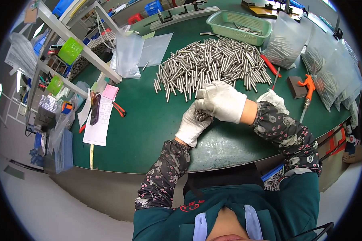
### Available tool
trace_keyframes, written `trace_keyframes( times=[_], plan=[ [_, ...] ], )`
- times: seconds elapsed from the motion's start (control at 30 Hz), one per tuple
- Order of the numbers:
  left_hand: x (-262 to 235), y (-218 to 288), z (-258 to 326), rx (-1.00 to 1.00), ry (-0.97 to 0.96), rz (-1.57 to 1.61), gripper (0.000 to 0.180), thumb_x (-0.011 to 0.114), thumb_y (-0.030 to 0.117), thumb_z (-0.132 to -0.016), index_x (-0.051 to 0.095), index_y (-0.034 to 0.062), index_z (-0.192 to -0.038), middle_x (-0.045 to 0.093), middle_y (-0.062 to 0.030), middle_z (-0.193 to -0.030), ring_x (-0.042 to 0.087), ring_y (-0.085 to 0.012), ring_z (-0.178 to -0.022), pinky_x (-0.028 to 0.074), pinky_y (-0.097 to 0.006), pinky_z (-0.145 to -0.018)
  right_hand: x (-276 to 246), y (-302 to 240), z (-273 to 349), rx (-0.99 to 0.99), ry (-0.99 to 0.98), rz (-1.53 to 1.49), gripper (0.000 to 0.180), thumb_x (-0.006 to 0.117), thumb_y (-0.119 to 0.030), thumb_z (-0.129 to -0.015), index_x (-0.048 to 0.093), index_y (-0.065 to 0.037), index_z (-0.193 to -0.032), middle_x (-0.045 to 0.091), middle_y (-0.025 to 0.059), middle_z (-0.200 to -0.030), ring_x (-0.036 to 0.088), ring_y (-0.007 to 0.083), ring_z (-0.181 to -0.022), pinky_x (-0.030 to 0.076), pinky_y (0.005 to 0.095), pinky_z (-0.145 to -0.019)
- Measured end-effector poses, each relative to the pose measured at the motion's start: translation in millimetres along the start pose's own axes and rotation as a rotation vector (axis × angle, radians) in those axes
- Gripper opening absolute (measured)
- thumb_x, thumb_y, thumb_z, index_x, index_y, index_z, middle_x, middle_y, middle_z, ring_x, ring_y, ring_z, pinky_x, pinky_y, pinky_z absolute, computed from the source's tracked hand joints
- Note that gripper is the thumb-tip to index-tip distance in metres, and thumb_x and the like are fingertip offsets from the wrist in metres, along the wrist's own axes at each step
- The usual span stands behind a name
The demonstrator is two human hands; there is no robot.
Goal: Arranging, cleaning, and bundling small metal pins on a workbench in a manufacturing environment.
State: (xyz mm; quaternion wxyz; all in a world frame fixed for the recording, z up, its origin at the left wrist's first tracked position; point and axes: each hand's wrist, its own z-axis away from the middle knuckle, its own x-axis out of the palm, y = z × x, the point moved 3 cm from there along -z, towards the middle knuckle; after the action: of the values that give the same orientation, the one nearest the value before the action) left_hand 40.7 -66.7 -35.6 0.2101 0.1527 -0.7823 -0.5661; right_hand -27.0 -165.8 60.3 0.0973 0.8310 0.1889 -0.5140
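Both my hands wear white gloves and meet just in front of a large heap of short steel pins (215,60) on the green table. My left hand (189,127) is wrapped round a small bundle of metal pins (201,115), whose ends show between the gloves. Over that bundle, my right hand (223,100) has its fingers curled in and closed. What lies between the right fingertips is hidden by the glove.
Behind the heap stands a pale green basket (238,34) with some pins. Bags of pins (285,44) line the right side, near an orange air gun (308,90), a brown block (297,87) and a red-handled tool (269,64). Papers (98,130), a phone (95,109) and a red cutter (119,109) lie left.
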Motion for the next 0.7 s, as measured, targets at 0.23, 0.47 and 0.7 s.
trace_keyframes(
  times=[0.23, 0.47, 0.7],
  plan=[
    [-9.7, -5.8, -0.7, -0.047, 0.096, -0.237, 0.054, 0.064, -0.009, -0.067, 0.046, 0.0056, -0.116, 0.056, 0.0002, -0.097, 0.054, -0.0082, -0.091, 0.045, -0.022, -0.081, -15.8, -3.8, -6.6, 0.010, -0.006, 0.208, 0.012, 0.054, -0.015, -0.071, 0.057, -0.007, -0.080, 0.055, 0.0056, -0.078, 0.054, 0.0227, -0.080, 0.043, 0.0338, -0.068],
    [-5.9, -2.7, 1.5, -0.096, 0.066, -0.040, 0.054, 0.063, -0.010, -0.068, 0.046, 0.0044, -0.118, 0.056, 0.0001, -0.098, 0.054, -0.0083, -0.088, 0.046, -0.022, -0.079, -6.4, -0.7, 3.3, 0.103, -0.019, -0.273, 0.014, 0.061, -0.012, -0.073, 0.057, -0.007, -0.085, 0.057, 0.0099, -0.074, 0.057, 0.0289, -0.073, 0.046, 0.0381, -0.066],
    [-6.8, -7.1, 4.1, -0.112, 0.078, -0.009, 0.051, 0.064, -0.010, -0.068, 0.048, 0.0049, -0.114, 0.056, 0.0004, -0.098, 0.054, -0.0089, -0.088, 0.046, -0.022, -0.080, -19.1, 21.8, 5.2, 0.315, 0.026, -0.444, 0.012, 0.063, -0.011, -0.072, 0.058, -0.007, -0.082, 0.058, 0.0091, -0.075, 0.057, 0.0290, -0.073, 0.047, 0.0368, -0.066]
  ],
)
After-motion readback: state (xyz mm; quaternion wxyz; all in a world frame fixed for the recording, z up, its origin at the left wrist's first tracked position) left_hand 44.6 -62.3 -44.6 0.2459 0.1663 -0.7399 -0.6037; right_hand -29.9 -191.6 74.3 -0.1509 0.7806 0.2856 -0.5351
